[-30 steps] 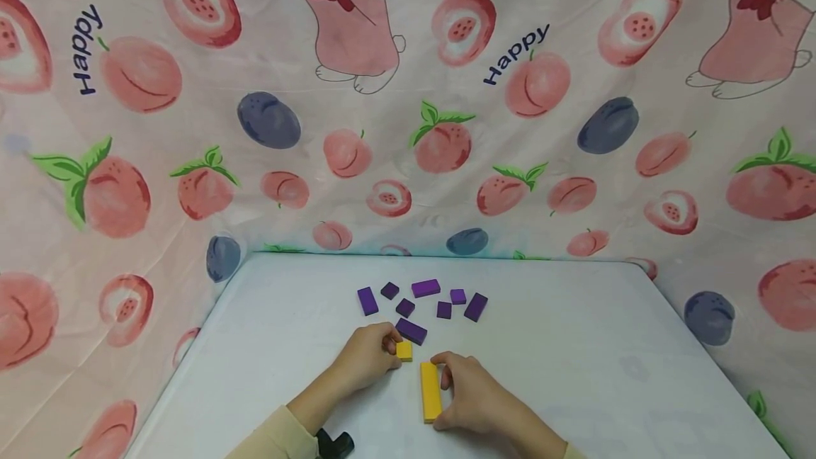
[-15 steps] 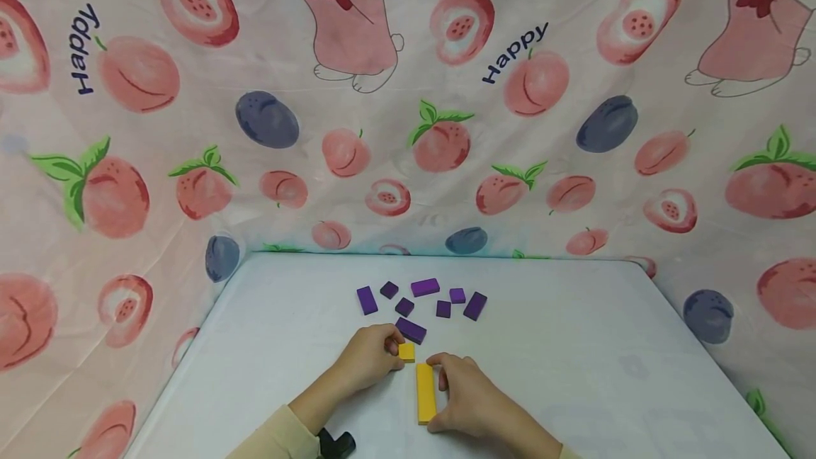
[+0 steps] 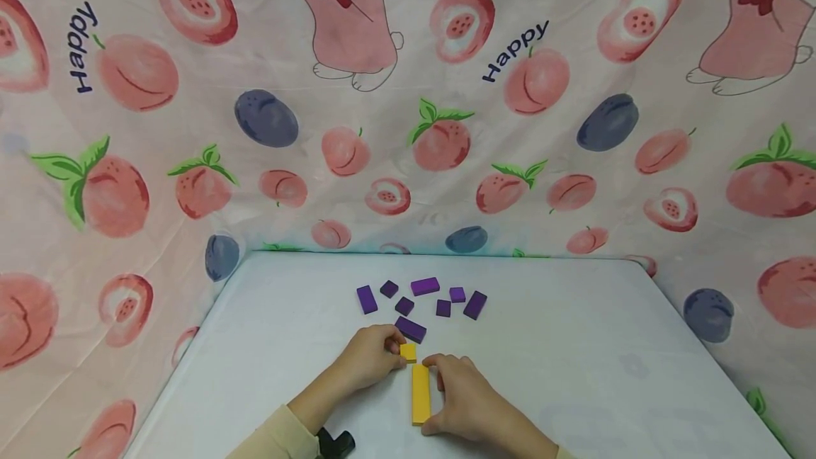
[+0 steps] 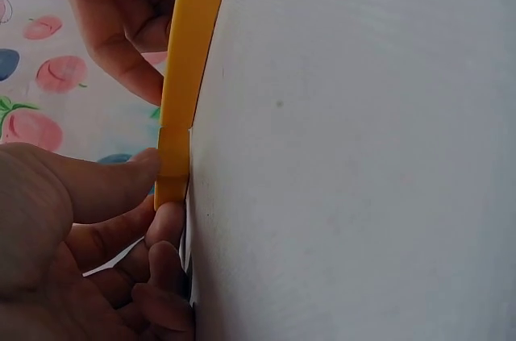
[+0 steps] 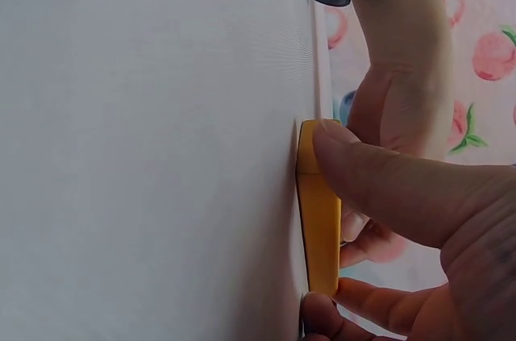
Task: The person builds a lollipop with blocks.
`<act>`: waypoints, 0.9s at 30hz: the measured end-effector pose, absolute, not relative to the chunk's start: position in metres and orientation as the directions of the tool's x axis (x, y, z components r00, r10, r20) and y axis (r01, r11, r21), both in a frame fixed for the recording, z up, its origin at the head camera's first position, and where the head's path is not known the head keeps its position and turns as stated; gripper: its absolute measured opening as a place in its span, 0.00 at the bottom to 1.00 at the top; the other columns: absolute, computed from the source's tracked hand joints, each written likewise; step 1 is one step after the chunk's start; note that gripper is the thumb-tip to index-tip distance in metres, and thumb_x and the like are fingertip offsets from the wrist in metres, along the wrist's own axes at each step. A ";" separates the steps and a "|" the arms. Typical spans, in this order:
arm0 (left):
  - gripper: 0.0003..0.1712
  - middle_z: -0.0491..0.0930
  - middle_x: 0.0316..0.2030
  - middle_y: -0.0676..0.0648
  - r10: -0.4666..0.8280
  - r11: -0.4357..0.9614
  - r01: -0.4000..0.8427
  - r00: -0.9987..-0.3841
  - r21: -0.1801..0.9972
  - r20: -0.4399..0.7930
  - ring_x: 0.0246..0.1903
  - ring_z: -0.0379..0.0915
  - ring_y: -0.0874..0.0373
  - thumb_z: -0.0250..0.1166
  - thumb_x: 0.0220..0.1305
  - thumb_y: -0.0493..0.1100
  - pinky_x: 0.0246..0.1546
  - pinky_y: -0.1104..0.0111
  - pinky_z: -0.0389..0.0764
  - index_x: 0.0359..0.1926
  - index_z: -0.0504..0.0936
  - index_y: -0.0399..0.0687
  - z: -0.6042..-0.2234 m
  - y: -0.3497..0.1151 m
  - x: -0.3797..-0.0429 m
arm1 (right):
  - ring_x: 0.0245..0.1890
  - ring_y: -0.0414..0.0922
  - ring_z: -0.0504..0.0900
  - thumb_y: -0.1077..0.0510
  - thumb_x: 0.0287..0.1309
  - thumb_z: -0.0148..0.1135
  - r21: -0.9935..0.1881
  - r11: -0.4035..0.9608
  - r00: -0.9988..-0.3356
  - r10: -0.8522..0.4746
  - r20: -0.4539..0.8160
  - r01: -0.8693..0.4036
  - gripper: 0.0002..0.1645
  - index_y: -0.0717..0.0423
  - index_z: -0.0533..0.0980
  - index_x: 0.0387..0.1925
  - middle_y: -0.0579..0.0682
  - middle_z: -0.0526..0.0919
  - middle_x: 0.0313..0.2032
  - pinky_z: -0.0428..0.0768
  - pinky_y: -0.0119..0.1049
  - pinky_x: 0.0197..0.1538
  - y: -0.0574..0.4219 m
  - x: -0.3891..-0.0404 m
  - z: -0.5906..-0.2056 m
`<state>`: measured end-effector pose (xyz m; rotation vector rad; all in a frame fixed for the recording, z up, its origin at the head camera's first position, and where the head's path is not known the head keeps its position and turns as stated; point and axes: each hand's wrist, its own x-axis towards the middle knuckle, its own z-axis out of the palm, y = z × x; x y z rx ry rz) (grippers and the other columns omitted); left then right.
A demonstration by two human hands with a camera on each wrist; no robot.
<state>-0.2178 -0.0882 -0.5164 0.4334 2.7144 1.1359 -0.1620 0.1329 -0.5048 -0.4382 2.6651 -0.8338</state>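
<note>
In the head view my left hand [image 3: 368,358] pinches a small yellow cube [image 3: 409,353] at the middle of the table, thumb on its near side. Just nearer and to the right lies a long yellow block [image 3: 421,395], pointing away from me. My right hand [image 3: 467,400] grips it end to end, thumb [image 5: 355,160] at the near end and fingers at the far end. From the left wrist, the cube [image 4: 172,155] appears in line with the long block [image 4: 196,43]. A purple block [image 3: 411,329] lies right beyond the left fingertips.
Several purple blocks, oblong ones [image 3: 425,287] and small cubes [image 3: 443,308], lie scattered farther back on the white table [image 3: 574,346]. A fruit-print cloth [image 3: 395,126] hangs behind. A black device [image 3: 336,444] sits by the left sleeve [image 3: 280,434].
The right hand has slid the long yellow block leftward across the table toward the left hand. The left hand and its yellow cube have shifted slightly right. The purple blocks stay put.
</note>
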 end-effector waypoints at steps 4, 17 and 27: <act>0.10 0.79 0.31 0.55 0.324 0.662 0.190 -0.945 0.725 -0.048 0.35 0.74 0.59 0.77 0.65 0.42 0.40 0.67 0.77 0.45 0.87 0.49 -0.513 -0.088 -0.216 | 0.40 0.42 0.68 0.41 0.33 0.93 -0.583 0.790 -0.903 -0.374 -0.211 -0.191 0.61 0.51 0.74 0.70 0.41 0.75 0.36 0.67 0.32 0.36 0.132 -0.162 -0.504; 0.07 0.80 0.31 0.54 0.312 0.650 0.178 -0.949 0.739 -0.046 0.35 0.74 0.59 0.76 0.67 0.40 0.41 0.68 0.80 0.44 0.87 0.48 -0.515 -0.089 -0.217 | 0.40 0.43 0.68 0.44 0.36 0.92 -0.577 0.804 -0.911 -0.336 -0.240 -0.144 0.57 0.54 0.75 0.69 0.43 0.74 0.36 0.68 0.33 0.36 0.138 -0.161 -0.505; 0.06 0.80 0.31 0.56 0.334 0.650 0.207 -0.942 0.731 -0.030 0.35 0.75 0.60 0.76 0.67 0.41 0.41 0.69 0.80 0.43 0.87 0.50 -0.518 -0.089 -0.218 | 0.38 0.43 0.68 0.42 0.37 0.91 -0.559 0.812 -0.912 -0.344 -0.222 -0.171 0.55 0.52 0.77 0.68 0.42 0.74 0.34 0.66 0.33 0.35 0.137 -0.160 -0.510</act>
